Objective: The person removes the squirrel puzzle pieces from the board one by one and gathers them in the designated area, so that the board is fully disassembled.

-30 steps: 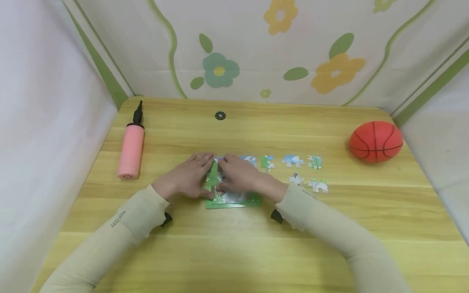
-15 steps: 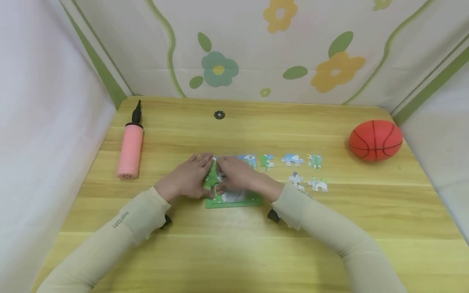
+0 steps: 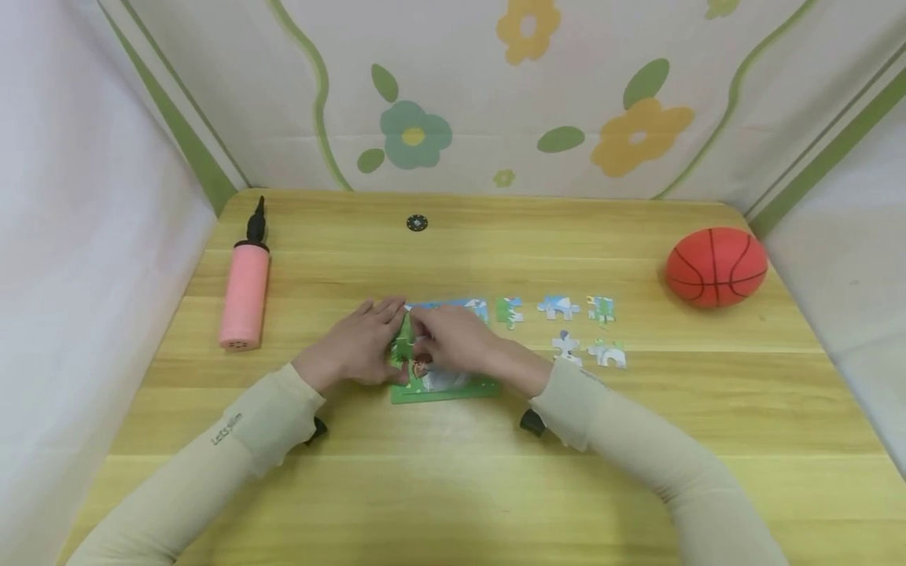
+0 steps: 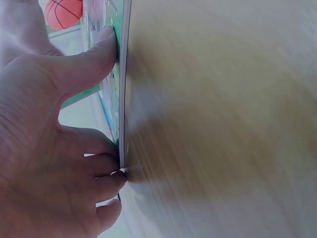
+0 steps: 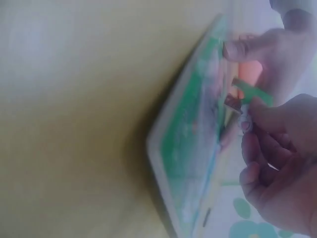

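Note:
A jigsaw puzzle board with a green border lies on the table in the head view. My left hand rests along its left side, fingers extended toward the far corner. In the left wrist view the thumb presses on the board's face. Over the board, my right hand covers much of the picture. Its thumb and fingertips pinch a green and brown puzzle piece, held tilted just off the board in the right wrist view. Several loose puzzle pieces lie right of the board.
A pink hand pump with a black nozzle lies at the left. At the back sits a black round chip. A red toy basketball stands at the right. A flowered curtain rises behind the table.
My right hand's fingers have shifted slightly, and a brown patch shows beside its fingertips. The left hand stays at the board's left side. The head view has moved a little.

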`<state>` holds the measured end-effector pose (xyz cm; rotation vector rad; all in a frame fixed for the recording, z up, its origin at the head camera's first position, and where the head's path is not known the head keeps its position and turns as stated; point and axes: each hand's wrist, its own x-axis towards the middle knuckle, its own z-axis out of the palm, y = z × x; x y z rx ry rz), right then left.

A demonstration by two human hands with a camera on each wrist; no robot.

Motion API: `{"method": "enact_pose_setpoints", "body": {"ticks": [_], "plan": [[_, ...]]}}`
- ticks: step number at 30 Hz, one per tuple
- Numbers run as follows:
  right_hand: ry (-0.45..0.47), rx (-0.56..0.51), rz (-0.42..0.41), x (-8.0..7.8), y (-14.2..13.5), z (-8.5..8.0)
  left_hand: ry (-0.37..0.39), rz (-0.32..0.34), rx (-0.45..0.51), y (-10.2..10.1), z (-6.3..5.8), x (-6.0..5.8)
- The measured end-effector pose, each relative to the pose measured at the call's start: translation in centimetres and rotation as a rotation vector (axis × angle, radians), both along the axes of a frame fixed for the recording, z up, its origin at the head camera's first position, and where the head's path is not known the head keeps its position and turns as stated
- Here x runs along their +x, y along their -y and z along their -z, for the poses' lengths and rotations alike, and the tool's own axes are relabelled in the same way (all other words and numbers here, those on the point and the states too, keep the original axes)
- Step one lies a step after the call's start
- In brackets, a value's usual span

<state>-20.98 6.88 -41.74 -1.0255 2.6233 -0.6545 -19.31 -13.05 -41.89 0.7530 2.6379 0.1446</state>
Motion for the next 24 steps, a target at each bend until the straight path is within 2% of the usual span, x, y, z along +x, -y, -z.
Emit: {"method": "enact_pose_setpoints", "body": {"ticks": [5,10,16,20,24], "plan": [[0.083,-0.064,0.087,-0.4,-2.2,-1.1,-0.006,0.005,-0.007,-0.2,0.0,0.0],[0.148,-0.083,0.167,-1.0,-7.7,-1.7,0.002,0.008,-0.022,-0.2,-0.1,-0.1],[0.125,-0.090,0.140,-0.4,-13.7,-0.6,-0.015,0.027,-0.042,0.0,-0.4,-0.1],[0.126,-0.056,0.098,0.2,-14.6,0.7,-0.012,0.029,-0.058,0.0,-0.5,-0.2],[0.083,-0.043,0.110,0.3,-14.3,1.5,0.002,0.026,-0.065,-0.3,-0.7,-0.2]]}}
